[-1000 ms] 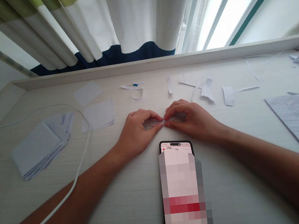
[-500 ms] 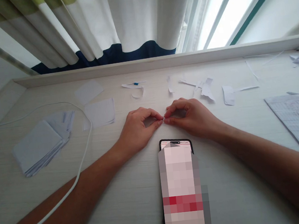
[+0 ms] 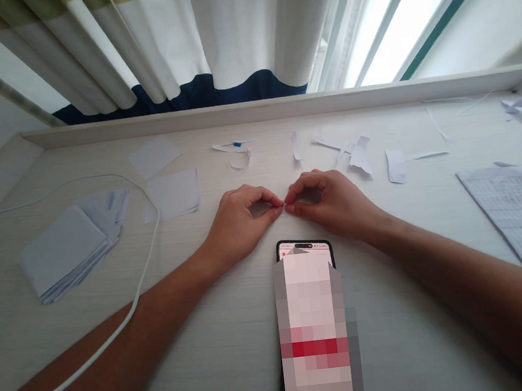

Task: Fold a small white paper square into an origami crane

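My left hand (image 3: 245, 222) and my right hand (image 3: 331, 200) meet fingertip to fingertip above the pale tabletop. Thumb and index finger of each are pinched together. Whatever lies between the fingertips is tiny and whitish, too small to name. Just below the hands a phone (image 3: 304, 245) lies face up, most of its screen blurred out. Beyond my right hand are torn paper scraps (image 3: 360, 157). Past my left hand rests a small stack of paper sheets (image 3: 172, 193).
A thicker pile of paper (image 3: 64, 247) sits at the left. A white cable (image 3: 150, 275) crosses over my left forearm. Written-on sheets (image 3: 518, 206) lie at the right. Thin paper strips (image 3: 241, 160) are scattered toward the raised back edge (image 3: 164, 125), with a curtain (image 3: 244, 35) behind.
Both hands keep the same pinch, fingertips together. The view has shifted very slightly; nothing on the table has visibly been moved.
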Demonstrator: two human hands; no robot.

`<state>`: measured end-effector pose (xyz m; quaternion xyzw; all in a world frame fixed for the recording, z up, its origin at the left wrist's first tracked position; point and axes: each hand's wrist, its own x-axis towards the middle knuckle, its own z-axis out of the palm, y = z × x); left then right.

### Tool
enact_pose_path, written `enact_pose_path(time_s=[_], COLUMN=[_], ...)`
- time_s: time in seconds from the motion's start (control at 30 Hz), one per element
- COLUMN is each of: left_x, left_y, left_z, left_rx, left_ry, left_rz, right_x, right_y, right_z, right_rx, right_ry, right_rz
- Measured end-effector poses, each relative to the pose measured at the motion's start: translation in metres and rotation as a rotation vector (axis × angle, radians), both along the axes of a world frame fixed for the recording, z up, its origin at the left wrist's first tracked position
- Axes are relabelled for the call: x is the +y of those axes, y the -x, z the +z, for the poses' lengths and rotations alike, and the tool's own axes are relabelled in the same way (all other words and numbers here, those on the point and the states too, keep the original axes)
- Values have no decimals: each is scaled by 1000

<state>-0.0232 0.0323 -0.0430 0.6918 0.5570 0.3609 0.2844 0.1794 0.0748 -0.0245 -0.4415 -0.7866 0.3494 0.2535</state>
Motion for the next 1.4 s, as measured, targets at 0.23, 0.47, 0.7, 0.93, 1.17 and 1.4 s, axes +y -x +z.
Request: enact_pose_path(time_s=[0.23, 0.47, 0.7, 0.93, 1.17, 1.4], left_x=[0, 0, 0, 0, -1, -3], left_y=[0, 1, 1, 2, 4, 8], left_z=[-1, -1, -2, 2, 1, -8], left_rx=[6, 9, -7, -46, 26, 209], left_ry=[-10, -6, 1, 20, -78, -203], left_rz=[-4, 6, 11, -1, 31, -74], right_x=[2, 3, 3, 1, 0, -2], right_y=[-3, -3, -5, -4, -5, -7], right_z=[1, 1, -2, 0, -4, -10], right_rx=[33, 84, -24, -63, -38, -46], right_ry=[69, 143, 54, 1, -21, -173], right_rz=[-10, -38, -20, 3, 43, 105])
